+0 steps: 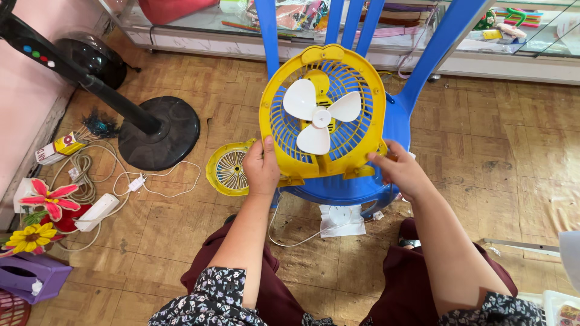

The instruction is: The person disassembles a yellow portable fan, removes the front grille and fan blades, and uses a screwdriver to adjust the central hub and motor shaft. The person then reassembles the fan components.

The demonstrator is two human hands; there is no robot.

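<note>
A small yellow fan body (323,115) with a blue rear grille and white three-blade propeller (320,115) stands tilted upright on the seat of a blue plastic chair (396,121). My left hand (261,169) grips the fan's lower left rim. At the lower right corner of the housing, my right hand (399,170) pinches the edge. The fan's front is uncovered, so the blades are exposed. A round yellow front grille (228,170) lies flat on the floor just left of my left hand.
A black pedestal fan base (160,131) and pole stand at the left, with white cables and an adapter (96,211) nearby. Artificial flowers (45,205) and a purple box (30,274) sit bottom left. Glass display cabinets (519,36) line the back. A white paper (341,220) lies under the chair.
</note>
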